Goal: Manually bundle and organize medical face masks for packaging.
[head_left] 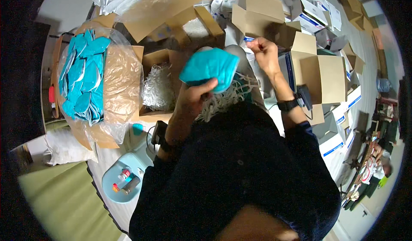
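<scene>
My left hand [192, 97] grips a teal face mask [210, 67] with a pale edge, holding it up over my lap with the thumb across its lower side. Beneath the mask, a loose heap of white elastic straps [223, 103] lies on my lap. My right hand [267, 55] is raised to the right of the mask, apart from it, its fingers pinched together near an open carton; whatever is between them is too small to make out. To the left, many similar teal masks [88, 75] fill a plastic-lined box [122, 80].
An open carton of white strips [159, 88] stands left of my lap. Ahead are more open cartons [259, 11]; another open carton [330, 78] and white boxes stand at right. A light-blue stool [112, 178] holding small items is at lower left.
</scene>
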Demonstrator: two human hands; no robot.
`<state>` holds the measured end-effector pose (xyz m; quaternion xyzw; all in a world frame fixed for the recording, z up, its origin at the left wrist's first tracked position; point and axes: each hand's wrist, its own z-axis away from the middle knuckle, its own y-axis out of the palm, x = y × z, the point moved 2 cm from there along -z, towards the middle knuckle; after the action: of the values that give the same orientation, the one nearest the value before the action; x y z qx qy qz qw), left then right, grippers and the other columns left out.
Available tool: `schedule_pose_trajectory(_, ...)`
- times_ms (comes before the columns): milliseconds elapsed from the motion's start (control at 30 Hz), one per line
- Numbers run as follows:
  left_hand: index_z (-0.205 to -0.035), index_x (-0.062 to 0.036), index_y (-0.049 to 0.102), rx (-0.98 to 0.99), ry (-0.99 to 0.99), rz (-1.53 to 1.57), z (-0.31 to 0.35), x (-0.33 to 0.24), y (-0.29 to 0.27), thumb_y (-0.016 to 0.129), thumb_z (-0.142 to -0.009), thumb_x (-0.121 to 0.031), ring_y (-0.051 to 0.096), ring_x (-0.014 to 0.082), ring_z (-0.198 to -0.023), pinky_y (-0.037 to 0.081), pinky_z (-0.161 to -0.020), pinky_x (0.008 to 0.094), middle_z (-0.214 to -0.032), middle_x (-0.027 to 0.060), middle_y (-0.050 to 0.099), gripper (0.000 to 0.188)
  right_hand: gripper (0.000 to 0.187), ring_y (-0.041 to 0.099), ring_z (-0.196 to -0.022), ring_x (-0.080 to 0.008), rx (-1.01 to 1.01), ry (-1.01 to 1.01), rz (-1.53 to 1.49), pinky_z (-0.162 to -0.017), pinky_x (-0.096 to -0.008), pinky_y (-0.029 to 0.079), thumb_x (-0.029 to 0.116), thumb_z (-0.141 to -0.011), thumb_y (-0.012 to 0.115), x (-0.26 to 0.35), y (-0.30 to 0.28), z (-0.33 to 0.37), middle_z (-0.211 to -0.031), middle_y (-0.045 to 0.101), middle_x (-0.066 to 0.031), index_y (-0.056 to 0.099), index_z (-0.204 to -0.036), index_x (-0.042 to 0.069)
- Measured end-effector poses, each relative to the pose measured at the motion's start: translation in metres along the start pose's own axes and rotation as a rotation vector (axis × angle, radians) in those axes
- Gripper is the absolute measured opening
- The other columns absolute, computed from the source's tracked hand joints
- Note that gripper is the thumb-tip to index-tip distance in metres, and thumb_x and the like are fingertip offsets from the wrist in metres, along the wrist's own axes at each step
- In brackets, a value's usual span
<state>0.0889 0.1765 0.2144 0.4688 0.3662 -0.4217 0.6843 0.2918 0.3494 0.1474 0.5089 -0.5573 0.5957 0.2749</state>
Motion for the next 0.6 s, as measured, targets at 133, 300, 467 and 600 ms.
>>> schedule_pose_trajectory(133, -0.120, -0.0043, 0.051, -0.191, 0.033, 0.167, -0.016, 0.004, -0.008, 0.056, -0.092, -0.019, 0.061, 0.0193, -0.094, 0.051, -0.080, 0.0368, -0.110, 0.0080, 0.060, 0.033, 0.013, 0.043, -0.058, -0.0055, 0.010, -0.033, -0.185, -0.055, -0.0218, 0.038, 0.013, -0.084, 0.069, 0.064, 0.031, 0.036, -0.063, 0.050, 0.0065, 0.063, -0.086, 0.003)
schedule_pose_trajectory(300, -0.121, -0.0042, 0.049, -0.212, 0.164, 0.462, -0.043, 0.025, -0.007, 0.050, -0.095, -0.019, 0.061, 0.0226, -0.096, 0.049, -0.085, 0.0378, -0.113, 0.0104, 0.059, 0.030, 0.014, 0.048, -0.065, -0.0050, 0.109, -0.142, -0.100, -0.057, -0.0211, 0.040, 0.004, -0.078, 0.073, 0.106, 0.070, 0.064, -0.073, 0.059, 0.0016, 0.062, -0.086, 0.002)
schedule_pose_trajectory(467, -0.117, -0.0034, 0.052, -0.355, 0.169, 0.215, -0.036, 0.013, 0.005, 0.049, -0.097, -0.022, 0.060, 0.0163, -0.085, 0.048, -0.075, 0.0308, -0.103, 0.0085, 0.061, 0.028, 0.007, 0.056, -0.062, -0.0156, 0.216, -0.303, -0.029, -0.055, -0.0270, 0.042, 0.003, -0.080, 0.067, 0.110, 0.062, 0.053, -0.068, 0.057, -0.0043, 0.063, -0.084, 0.007)
schedule_pose_trajectory(600, -0.107, -0.0038, 0.060, -0.106, 0.145, -0.363, -0.035, 0.015, -0.008, 0.054, -0.094, -0.021, 0.056, 0.0094, -0.070, 0.047, -0.064, 0.0255, -0.085, 0.0028, 0.063, 0.022, 0.006, 0.052, -0.069, -0.0053, 0.377, 0.001, -0.473, -0.060, -0.0214, 0.041, -0.001, -0.088, 0.057, 0.095, 0.057, 0.048, -0.073, 0.058, 0.0022, 0.059, -0.087, 0.004)
